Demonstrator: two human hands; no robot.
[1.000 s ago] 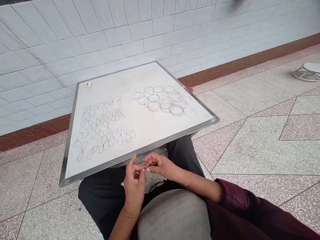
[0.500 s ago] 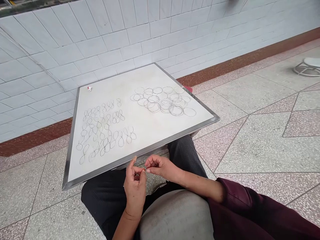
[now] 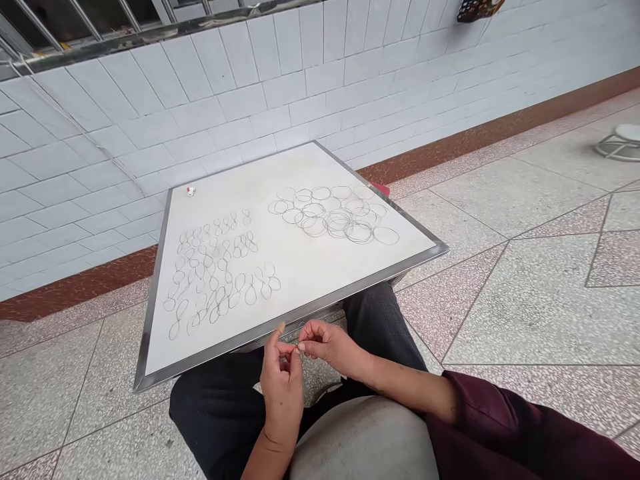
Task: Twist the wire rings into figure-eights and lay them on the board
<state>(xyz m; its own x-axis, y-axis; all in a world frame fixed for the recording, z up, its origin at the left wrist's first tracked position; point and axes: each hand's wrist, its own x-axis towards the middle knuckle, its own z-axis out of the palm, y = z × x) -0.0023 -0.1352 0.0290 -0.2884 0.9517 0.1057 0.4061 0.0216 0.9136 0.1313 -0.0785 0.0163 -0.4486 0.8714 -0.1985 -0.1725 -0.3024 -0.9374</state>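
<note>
Below the table's near edge, my left hand (image 3: 283, 383) and my right hand (image 3: 333, 348) meet over my lap. The thumb and forefinger of each are pinched together on a thin dark wire (image 3: 299, 347). Only a little of the wire shows between the fingertips, so its full shape is hidden. On the white table (image 3: 300, 307) lie several round wire rings (image 3: 386, 236), overlapping in a loose pile on the right. Several wire pieces twisted into figure eights (image 3: 179, 320) are spread in rough rows on the left.
A small white and red object (image 3: 191, 191) sits at the table's far left corner. The table has a metal rim (image 3: 215, 357) and stands by a tiled wall (image 3: 280, 100). A white stool (image 3: 623, 141) is at the far right on the speckled floor.
The camera has tilted up slightly, so the table and hands appear lower and further right. My fingertips stay pinched together, with the right fingers slightly more curled.
</note>
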